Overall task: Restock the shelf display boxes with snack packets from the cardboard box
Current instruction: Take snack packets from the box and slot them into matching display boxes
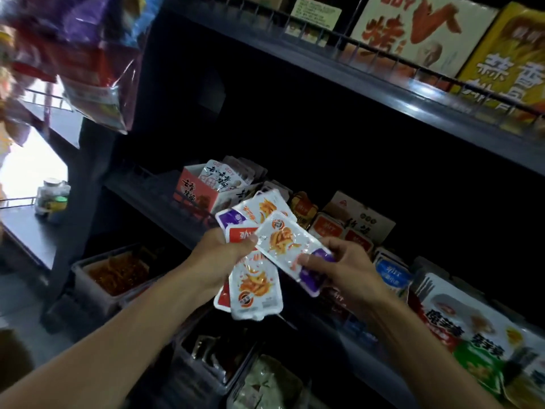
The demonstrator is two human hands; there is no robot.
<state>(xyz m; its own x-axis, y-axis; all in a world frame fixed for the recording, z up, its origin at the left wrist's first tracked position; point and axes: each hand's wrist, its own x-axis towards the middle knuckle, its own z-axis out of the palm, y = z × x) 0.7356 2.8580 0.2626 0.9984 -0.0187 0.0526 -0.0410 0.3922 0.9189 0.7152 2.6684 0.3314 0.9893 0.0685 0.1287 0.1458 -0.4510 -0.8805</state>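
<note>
Snack packets point(253, 278) are fanned out in the left hand point(219, 255), thumb clamped over a red-labelled one, so that grip is clenched on the bunch. The lowest packet hangs with its long axis near vertical, while those above splay up and to the right toward the shelf point(165, 211). The right hand point(342, 267) pinches the purple end of the top packet point(290, 246), whose long axis runs diagonally from upper left to lower right, purple end pointing down toward the right wrist. Both hands sit in front of the middle shelf, just before an open red display box point(196, 188) of upright packets. Further right stand more display boxes point(354, 225). A clear tub point(97, 278) sits lower left.
</note>
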